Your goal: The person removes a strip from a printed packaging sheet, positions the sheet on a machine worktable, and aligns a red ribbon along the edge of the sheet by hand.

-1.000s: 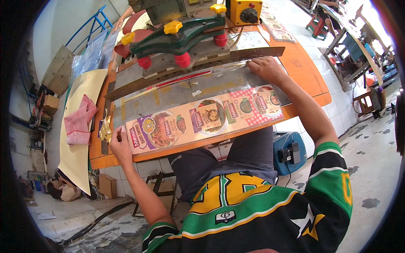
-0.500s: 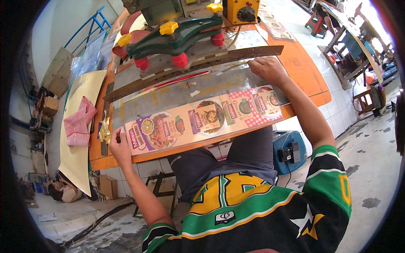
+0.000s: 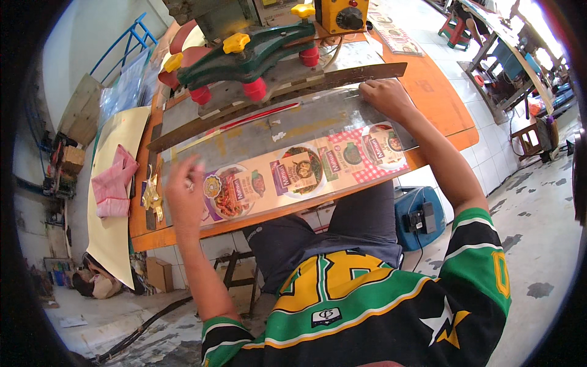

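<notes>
Presently, head view: a glossy, oblong printed sheet (image 3: pixel 306 172) lies flat along the near edge of the orange desk (image 3: pixel 437 101), over a stained grey plate (image 3: pixel 244 140). Left hand (image 3: pixel 185 189) blurred, masking the sheet's left end; cannot tell its grip. Right hand (image 3: pixel 386 98) curled near the brown bar's (image 3: pixel 348 76) right end; fingertips obscured, grip uncertain. Far: green clamp (image 3: pixel 244 64), knobbed; machine (image 3: pixel 214 13) cut off above.

Printed strip (image 3: pixel 299 171): smooth, glossy, film-like plastic. Work plate (image 3: pixel 330 113): dull metal, stained. Long bar (image 3: pixel 361 73): matt, discoloured metal. Clamp (image 3: pixel 244 66): painted metal. Knobs (image 3: pixel 235 43): plastic. Rag (image 3: pixel 115 180): matt, creased cloth. Table (image 3: pixel 437 107): looks smooth, wood-like.
</notes>
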